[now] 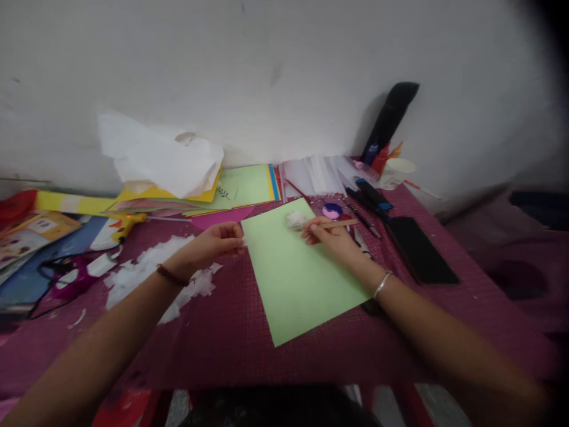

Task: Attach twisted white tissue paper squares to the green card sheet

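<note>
So my right hand [326,234] has its fingers pinched closed around a flat wooden stick [340,224], which pokes out past the fingers on the right. Right by those fingertips there's a small whitish fluffy clump [297,220], sitting over the top part of a light green sheet [297,273]. Too blurry to say if the stick is actually touching the clump. The hand is over the sheet's right side, with a silver bracelet [383,284] on the wrist.

My left hand [226,239] is just off the sheet's upper left edge, thumb and index finger pressed together, other fingers curled in. There's a tiny pale bit at the fingertips, can't tell what it is. Torn white scraps [151,267] lie on the purple-red tablecloth [231,350] near that forearm, and a black phone-like slab [422,250] is off to the right.
</note>
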`<state>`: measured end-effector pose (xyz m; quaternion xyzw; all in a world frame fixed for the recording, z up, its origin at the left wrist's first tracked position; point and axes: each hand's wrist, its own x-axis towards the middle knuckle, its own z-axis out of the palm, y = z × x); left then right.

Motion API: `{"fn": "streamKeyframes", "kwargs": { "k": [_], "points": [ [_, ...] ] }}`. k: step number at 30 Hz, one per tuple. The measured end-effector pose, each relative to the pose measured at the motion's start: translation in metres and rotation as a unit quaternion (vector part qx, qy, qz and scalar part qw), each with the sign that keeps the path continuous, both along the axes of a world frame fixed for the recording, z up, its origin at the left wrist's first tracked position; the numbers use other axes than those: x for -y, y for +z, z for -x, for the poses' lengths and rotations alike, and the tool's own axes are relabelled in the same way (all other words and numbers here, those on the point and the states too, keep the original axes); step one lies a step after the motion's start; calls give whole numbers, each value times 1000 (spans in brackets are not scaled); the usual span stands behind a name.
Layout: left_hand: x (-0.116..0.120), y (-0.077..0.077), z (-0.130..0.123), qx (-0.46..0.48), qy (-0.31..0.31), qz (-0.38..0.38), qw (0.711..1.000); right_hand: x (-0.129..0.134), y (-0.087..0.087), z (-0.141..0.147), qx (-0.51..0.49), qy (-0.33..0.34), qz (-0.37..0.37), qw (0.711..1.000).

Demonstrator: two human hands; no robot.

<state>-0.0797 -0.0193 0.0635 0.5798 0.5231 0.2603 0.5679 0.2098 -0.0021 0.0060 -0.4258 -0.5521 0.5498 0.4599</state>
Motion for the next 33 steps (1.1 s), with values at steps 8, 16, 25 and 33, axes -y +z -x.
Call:
{"fn": "streamKeyframes", "kwargs": {
  "k": [8,16,25,33],
  "points": [
    [-1,-11,-103,-21,-30,-171,985,19,9,15,0,58,-42,997],
    [-8,-29,-109,80,37,-113,990,11,6,9,47,14,-83,995],
    [-69,-12,-83,168,114,-71,977,-23,-6,-25,41,-43,-55,997],
    [-82,-60,-80,130,49,-36,990,-27,-14,-20,148,2,-80,986]
  ]
}}
